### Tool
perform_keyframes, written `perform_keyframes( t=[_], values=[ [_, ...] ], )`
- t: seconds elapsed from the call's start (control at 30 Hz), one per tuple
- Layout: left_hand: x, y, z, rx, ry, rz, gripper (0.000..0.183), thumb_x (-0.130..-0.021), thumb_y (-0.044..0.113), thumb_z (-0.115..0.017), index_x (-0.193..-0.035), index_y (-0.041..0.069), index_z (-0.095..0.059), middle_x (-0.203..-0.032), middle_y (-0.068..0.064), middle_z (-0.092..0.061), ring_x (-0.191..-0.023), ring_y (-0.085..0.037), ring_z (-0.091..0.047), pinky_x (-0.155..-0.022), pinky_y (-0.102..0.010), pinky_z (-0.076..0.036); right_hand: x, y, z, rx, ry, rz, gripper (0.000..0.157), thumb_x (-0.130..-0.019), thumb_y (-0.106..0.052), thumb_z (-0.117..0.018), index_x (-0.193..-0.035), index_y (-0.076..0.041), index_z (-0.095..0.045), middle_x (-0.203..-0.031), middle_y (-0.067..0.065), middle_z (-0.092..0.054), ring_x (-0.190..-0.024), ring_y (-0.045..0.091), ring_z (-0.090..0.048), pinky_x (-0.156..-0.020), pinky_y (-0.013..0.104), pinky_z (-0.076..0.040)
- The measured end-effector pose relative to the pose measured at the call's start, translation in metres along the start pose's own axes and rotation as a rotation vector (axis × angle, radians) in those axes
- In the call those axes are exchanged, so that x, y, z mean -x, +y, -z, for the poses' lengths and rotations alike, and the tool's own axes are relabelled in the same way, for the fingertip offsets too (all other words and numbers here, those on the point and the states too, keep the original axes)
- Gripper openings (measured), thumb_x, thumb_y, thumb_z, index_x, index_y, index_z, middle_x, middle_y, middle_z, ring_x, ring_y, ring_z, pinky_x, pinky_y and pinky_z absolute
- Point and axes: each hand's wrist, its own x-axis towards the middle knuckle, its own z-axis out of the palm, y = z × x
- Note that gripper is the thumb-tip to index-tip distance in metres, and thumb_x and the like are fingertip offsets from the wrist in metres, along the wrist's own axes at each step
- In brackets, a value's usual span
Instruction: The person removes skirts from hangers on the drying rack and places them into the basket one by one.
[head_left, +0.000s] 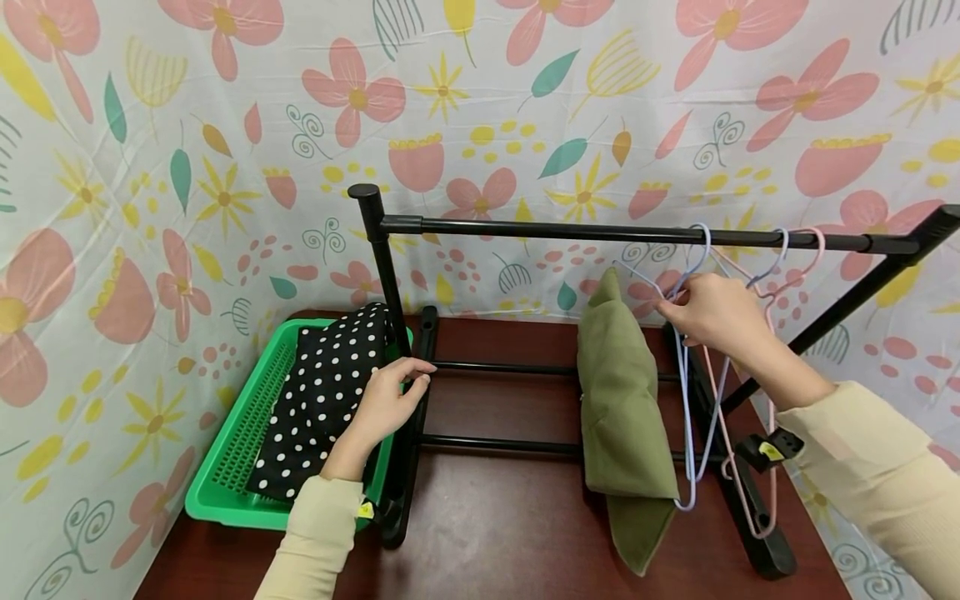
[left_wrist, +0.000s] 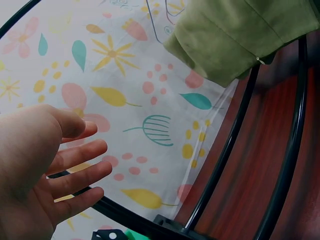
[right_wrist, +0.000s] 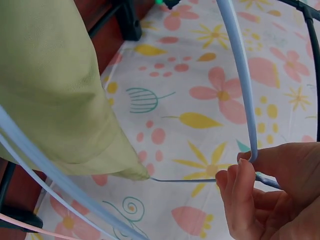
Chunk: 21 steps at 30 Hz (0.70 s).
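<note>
With its fingertips, my right hand (head_left: 716,312) pinches a light blue hanger (right_wrist: 239,75) just below its hook, which loops over the black rail (head_left: 525,232). A folded olive green cloth (head_left: 626,400) hangs from that hanger, one pointed corner up by the hanger's arm. My left hand (head_left: 386,396) holds nothing; its fingers (left_wrist: 82,155) are spread and gently bent in the left wrist view. It is beside the rack's left post, over the edge of a black polka-dot cloth (head_left: 322,400).
The polka-dot cloth lies in a green plastic basket (head_left: 225,487) at the left. Another blue hanger (head_left: 783,242) and a pink hanger (head_left: 817,250) hang right of my right hand. The rack's black feet (head_left: 772,554) stand on a dark red table (head_left: 495,525) before a floral curtain (head_left: 480,108).
</note>
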Motion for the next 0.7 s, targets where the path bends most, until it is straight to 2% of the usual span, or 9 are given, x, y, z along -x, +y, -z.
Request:
perform_keyframes(
  t=[0.03,0.13,0.3,0.43,0.7],
  values=[
    [-0.0001,0.0006,-0.0008,0.007,-0.001,-0.004,0.016,-0.091,0.012,-0.056,-0.100,0.019,-0.067,-0.090,0.006,-0.063,-0.073,-0.009,-0.055,-0.058,-0.028,-0.046,-0.0004,-0.0004,-0.0005,-0.001,-0.002,-0.005,0.047,-0.089,-0.039,-0.054,-0.051,-0.012,-0.055,-0.040,-0.002,-0.054,-0.039,0.013,-0.055,-0.036,0.032,-0.035],
    [-0.0004,0.0030,-0.0025,0.023,-0.008,-0.007,0.016,-0.091,0.010,-0.056,-0.099,0.018,-0.067,-0.087,0.005,-0.063,-0.070,-0.010,-0.054,-0.051,-0.024,-0.041,-0.0013,-0.0015,-0.0018,-0.004,0.010,-0.004,0.044,-0.089,-0.039,-0.054,-0.057,-0.010,-0.063,-0.040,-0.003,-0.054,-0.039,0.012,-0.055,-0.036,0.032,-0.035],
    [-0.0006,0.0055,-0.0046,0.031,-0.012,-0.011,0.016,-0.090,0.009,-0.057,-0.099,0.017,-0.068,-0.086,0.004,-0.063,-0.067,-0.009,-0.052,-0.049,-0.022,-0.040,-0.0026,-0.0022,-0.0039,-0.014,0.046,0.024,0.033,-0.088,-0.034,-0.055,-0.078,-0.006,-0.069,-0.043,-0.003,-0.055,-0.039,0.014,-0.051,-0.037,0.031,-0.034],
    [-0.0006,0.0047,-0.0061,0.030,-0.016,-0.020,0.016,-0.091,0.009,-0.056,-0.100,0.016,-0.068,-0.086,0.004,-0.063,-0.066,-0.008,-0.051,-0.048,-0.022,-0.040,-0.0032,-0.0019,-0.0050,-0.020,0.068,0.036,0.030,-0.086,-0.028,-0.056,-0.075,-0.004,-0.069,-0.043,-0.003,-0.052,-0.040,0.016,-0.048,-0.037,0.030,-0.033],
    [-0.0016,0.0050,-0.0070,0.033,-0.007,-0.035,0.016,-0.091,0.010,-0.056,-0.099,0.017,-0.068,-0.088,0.003,-0.064,-0.068,-0.008,-0.053,-0.048,-0.022,-0.041,-0.0032,-0.0060,-0.0066,-0.015,0.106,0.078,0.031,-0.088,-0.027,-0.057,-0.074,-0.002,-0.069,-0.044,-0.001,-0.051,-0.041,0.018,-0.045,-0.038,0.030,-0.031]
  ],
)
